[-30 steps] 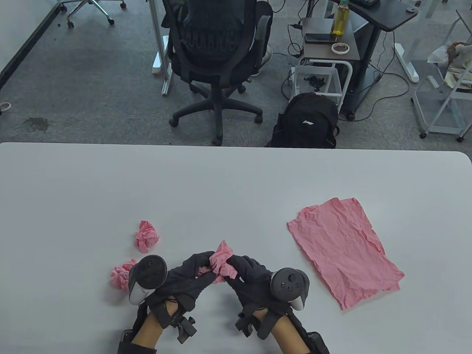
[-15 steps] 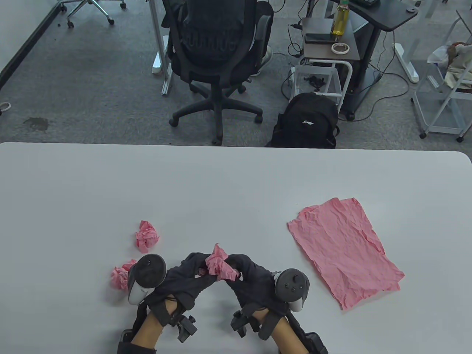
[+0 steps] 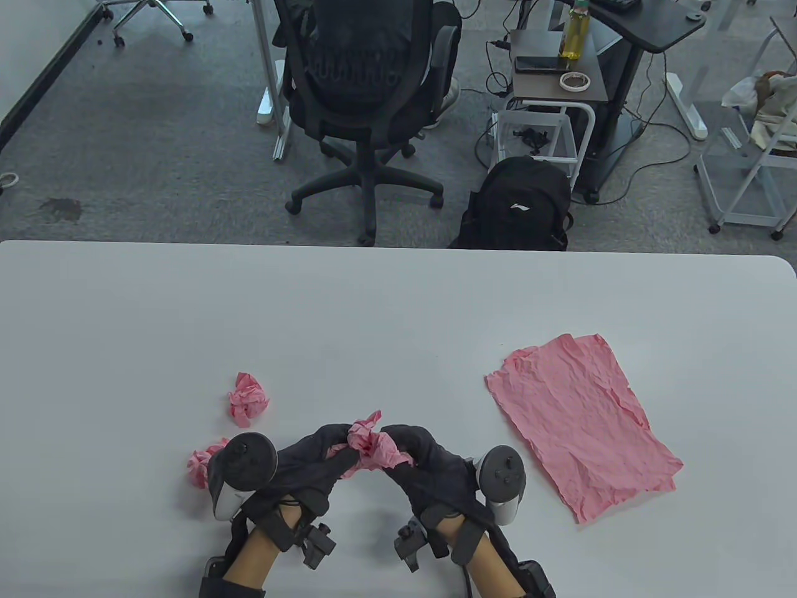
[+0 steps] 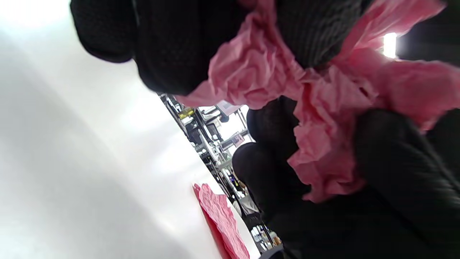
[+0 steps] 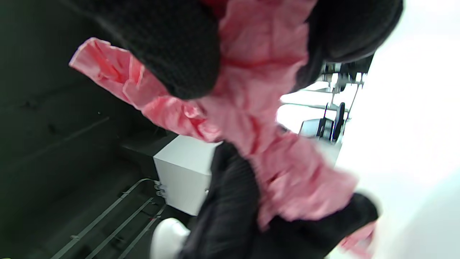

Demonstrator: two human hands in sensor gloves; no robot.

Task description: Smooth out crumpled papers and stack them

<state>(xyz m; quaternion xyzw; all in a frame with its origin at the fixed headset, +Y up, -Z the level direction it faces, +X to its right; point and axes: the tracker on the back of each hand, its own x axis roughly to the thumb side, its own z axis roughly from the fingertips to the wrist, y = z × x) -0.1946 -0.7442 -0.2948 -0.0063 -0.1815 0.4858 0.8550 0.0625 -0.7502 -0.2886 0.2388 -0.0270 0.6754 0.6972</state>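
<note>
From the table view we see our left hand (image 3: pixel 311 458) and right hand (image 3: pixel 423 464) meeting at the near middle of the table (image 3: pixel 398 299), fingers of both curled round one pink paper wad (image 3: pixel 373 447) held between them and only partly teased open. To the right lies a stack of flattened pink sheets (image 3: pixel 582 423); two edges show at its far end, so we judge at least two sheets are done. On the left two crumpled balls wait untouched, one a little farther out (image 3: pixel 248 398) and one near (image 3: pixel 200 467), just beside our left tracker. So roughly three papers remain, counting the one in hand. From the left wrist view our gloved fingers (image 4: pixel 172 46) pinch the wad's folds (image 4: pixel 316 118), with the flat stack (image 4: pixel 222 223) far behind on the white top. From the right wrist view, blurred, our fingers (image 5: pixel 172 54) clamp the same paper (image 5: pixel 258 118), which is bunched and far from flat.
</note>
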